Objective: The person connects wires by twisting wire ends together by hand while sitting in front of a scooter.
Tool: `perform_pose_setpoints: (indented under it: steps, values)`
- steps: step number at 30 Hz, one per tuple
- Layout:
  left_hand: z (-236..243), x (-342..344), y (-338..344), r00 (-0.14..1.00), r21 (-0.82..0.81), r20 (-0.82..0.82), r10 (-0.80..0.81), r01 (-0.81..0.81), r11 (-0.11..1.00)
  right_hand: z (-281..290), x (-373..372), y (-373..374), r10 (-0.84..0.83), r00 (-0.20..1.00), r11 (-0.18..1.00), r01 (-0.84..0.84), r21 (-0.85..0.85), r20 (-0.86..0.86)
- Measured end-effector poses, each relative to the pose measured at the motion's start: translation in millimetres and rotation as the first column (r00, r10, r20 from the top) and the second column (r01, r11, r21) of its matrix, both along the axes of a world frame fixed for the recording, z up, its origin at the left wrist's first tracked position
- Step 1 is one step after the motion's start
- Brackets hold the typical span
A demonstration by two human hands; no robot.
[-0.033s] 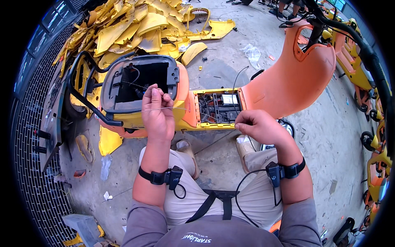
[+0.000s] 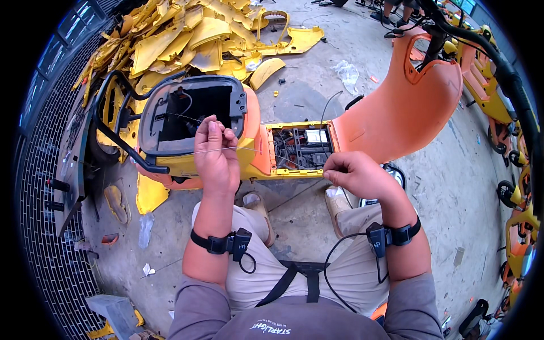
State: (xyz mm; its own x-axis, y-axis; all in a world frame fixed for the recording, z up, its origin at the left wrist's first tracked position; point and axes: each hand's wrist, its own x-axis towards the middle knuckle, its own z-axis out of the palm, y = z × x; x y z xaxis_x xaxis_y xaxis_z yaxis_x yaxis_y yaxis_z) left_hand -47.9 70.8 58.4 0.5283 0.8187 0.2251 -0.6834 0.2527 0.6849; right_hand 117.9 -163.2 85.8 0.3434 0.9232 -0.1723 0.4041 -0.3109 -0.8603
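Two hands work a thin pale wire (image 2: 249, 149) stretched over a stripped orange and yellow scooter body (image 2: 258, 156) lying on the concrete floor (image 2: 453, 187). At the floor's far left edge stands a dark mesh fence (image 2: 39, 187), and a heap of yellow plastic panels (image 2: 187, 39) fills the far left corner. Next comes the scooter's open seat well (image 2: 195, 110), a dark hollow with loose black cables inside. The left hand (image 2: 218, 156) is held above the near rim of that well, its grip closed, thumb and fingertips pinching one end of the wire. From there the wire runs nearly level to the right, across the orange shell and the open battery bay (image 2: 300, 147) with its grey parts. The right hand (image 2: 357, 175) sits at the bay's near right corner, grip likewise pinched shut on the other end of the wire. Behind it rises the tipped-up orange front panel (image 2: 408, 107), and more scooters (image 2: 498, 96) line the floor's right edge.

To do this well, I judge that both pinches should stay firm and the pull even, so the wire stays straight and clear of the bay's sharp edges and of the loose cables.
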Motion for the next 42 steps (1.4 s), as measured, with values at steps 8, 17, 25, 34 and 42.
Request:
perform_pose_setpoints:
  steps: [8,17,25,34,42]
  values:
    - [3,4,-4,0.998,-0.061,-0.060,-0.037,0.034,0.998,0,0,-1,-0.046,0.997,0.994,0.052,0.096,-0.065]
    - [5,12,-30,0.984,0.001,-0.093,-0.151,0.151,0.988,1,-2,2,-0.087,0.992,0.990,0.096,0.102,-0.096]
    - [2,10,-30,0.967,0.044,-0.215,-0.138,0.150,0.988,2,-4,2,-0.089,0.967,0.982,0.125,0.140,-0.239]
    - [5,5,-23,0.951,0.011,-0.113,-0.287,0.291,0.957,7,4,-4,0.076,0.993,0.907,-0.107,0.408,0.092]
    - [1,7,-28,0.948,0.202,-0.310,-0.079,0.147,0.968,-3,-6,2,-0.097,0.859,0.976,-0.018,0.219,0.502]
